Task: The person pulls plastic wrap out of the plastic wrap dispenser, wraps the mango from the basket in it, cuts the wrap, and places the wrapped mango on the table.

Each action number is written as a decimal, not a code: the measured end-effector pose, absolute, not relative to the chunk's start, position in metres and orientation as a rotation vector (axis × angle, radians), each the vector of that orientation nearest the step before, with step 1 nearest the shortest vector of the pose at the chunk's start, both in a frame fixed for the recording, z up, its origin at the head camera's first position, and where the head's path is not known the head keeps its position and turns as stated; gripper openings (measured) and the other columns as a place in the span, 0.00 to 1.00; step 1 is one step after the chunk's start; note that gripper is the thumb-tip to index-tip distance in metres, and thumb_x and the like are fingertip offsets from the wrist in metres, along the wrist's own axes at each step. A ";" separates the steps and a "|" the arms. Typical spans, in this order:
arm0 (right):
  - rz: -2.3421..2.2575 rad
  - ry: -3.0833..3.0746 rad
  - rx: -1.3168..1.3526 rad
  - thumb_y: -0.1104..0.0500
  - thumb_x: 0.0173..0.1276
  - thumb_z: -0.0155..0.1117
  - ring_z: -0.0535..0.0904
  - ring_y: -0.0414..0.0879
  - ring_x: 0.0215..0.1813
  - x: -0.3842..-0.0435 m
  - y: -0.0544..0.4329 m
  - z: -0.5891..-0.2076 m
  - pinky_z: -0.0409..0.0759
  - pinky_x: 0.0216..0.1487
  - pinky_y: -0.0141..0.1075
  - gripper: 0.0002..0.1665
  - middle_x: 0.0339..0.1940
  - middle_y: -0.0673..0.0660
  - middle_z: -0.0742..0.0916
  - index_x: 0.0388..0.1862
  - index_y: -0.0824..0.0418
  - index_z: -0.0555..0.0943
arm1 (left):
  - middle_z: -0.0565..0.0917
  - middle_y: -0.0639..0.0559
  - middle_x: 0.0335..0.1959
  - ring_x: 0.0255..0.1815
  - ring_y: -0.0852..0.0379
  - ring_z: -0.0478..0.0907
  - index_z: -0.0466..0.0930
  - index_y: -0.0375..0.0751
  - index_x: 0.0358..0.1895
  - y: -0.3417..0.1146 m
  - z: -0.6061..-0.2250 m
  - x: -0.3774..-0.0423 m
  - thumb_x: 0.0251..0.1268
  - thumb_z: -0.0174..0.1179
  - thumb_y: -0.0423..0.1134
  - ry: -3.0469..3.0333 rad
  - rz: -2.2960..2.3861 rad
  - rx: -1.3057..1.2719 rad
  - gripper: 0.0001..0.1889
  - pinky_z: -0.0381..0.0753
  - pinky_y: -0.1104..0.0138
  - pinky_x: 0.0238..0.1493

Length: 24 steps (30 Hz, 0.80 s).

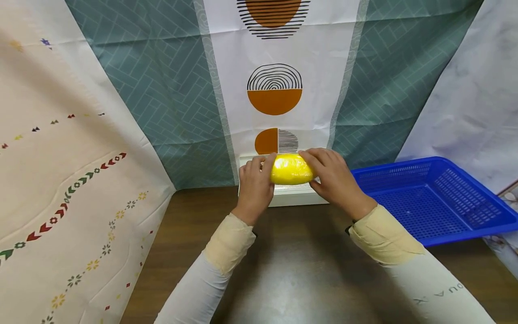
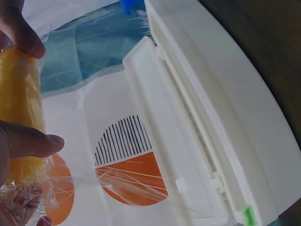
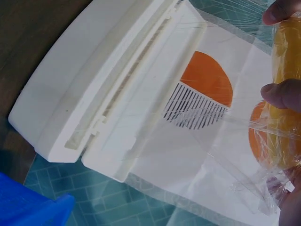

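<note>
A smooth yellow oblong thing [image 1: 292,169], wrapped in clear cling film, is held up in front of the hanging cloth; its kind cannot be told. My left hand [image 1: 256,184] grips its left end and my right hand [image 1: 332,178] its right end, thumbs on the near side. Below and behind it stands a white cling film dispenser [image 2: 235,108] with its long flap raised. Stretched clear film [image 3: 221,117] runs between the dispenser and the yellow thing. Bunched film [image 2: 26,202] gathers at the yellow thing's end in the left wrist view.
A blue plastic basket [image 1: 421,207] stands on the right of the brown table [image 1: 283,270]. Behind the dispenser hangs a green and white patterned cloth [image 1: 174,90]. A cream patterned cloth [image 1: 81,202] covers the left side.
</note>
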State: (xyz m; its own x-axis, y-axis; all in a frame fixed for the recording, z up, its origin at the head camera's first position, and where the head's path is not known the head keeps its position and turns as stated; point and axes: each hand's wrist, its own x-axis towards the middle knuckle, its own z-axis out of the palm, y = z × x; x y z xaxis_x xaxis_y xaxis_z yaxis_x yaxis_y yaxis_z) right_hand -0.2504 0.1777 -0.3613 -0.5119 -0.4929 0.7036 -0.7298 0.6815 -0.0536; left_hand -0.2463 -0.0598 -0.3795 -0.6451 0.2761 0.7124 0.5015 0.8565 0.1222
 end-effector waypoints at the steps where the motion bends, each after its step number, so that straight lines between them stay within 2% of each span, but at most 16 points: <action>1: 0.456 -2.218 0.935 0.70 0.49 0.84 0.76 0.64 0.61 -0.250 0.178 -0.360 0.71 0.65 0.63 0.50 0.61 0.64 0.80 0.72 0.62 0.74 | 0.78 0.41 0.54 0.50 0.41 0.77 0.71 0.45 0.69 -0.060 -0.378 -0.246 0.57 0.72 0.27 -2.296 -0.402 -0.564 0.35 0.73 0.48 0.53; 12: 0.484 -2.215 0.942 0.70 0.50 0.84 0.74 0.63 0.64 -0.246 0.180 -0.347 0.68 0.68 0.63 0.49 0.63 0.63 0.80 0.73 0.61 0.73 | 0.77 0.40 0.53 0.50 0.41 0.76 0.71 0.44 0.70 -0.057 -0.366 -0.241 0.56 0.71 0.25 -2.268 -0.445 -0.572 0.36 0.72 0.48 0.52; 24: 0.487 -2.166 0.957 0.70 0.51 0.84 0.75 0.63 0.63 -0.240 0.179 -0.334 0.69 0.67 0.62 0.48 0.62 0.64 0.80 0.72 0.61 0.74 | 0.76 0.40 0.53 0.48 0.40 0.76 0.70 0.43 0.70 -0.059 -0.351 -0.233 0.55 0.70 0.23 -2.250 -0.447 -0.590 0.37 0.71 0.48 0.51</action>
